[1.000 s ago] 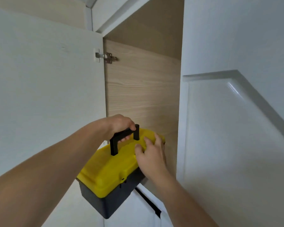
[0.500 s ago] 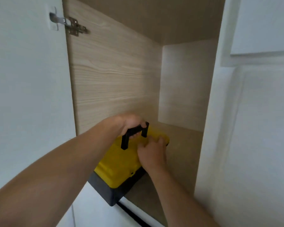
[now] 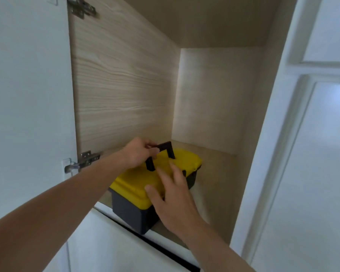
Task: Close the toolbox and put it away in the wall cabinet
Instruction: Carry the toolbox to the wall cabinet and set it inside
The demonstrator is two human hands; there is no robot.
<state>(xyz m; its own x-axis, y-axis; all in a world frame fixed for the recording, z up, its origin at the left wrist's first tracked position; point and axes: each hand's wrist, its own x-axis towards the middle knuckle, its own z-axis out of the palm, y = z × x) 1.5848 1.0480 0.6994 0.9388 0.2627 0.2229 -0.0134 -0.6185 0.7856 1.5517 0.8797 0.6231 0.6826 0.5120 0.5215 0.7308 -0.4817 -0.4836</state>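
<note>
The toolbox (image 3: 133, 185), yellow lid shut over a dark grey body, rests on the floor of the open wall cabinet (image 3: 126, 79), with its near corner at the shelf's front edge. My left hand (image 3: 137, 154) grips the black carry handle (image 3: 165, 152) on the lid. My right hand (image 3: 173, 201) lies flat, fingers spread, against the near right side of the lid and body. The lower right part of the box is hidden behind this hand.
The cabinet's white door (image 3: 28, 95) stands open at the left on two metal hinges (image 3: 86, 160). A white panelled door (image 3: 312, 134) borders the opening on the right. Bare wooden shelf lies behind and right of the box.
The toolbox has moved up and forward from below the opening onto the cabinet floor. My right hand slid from the lid's top to its near side. The view tilted down and closer.
</note>
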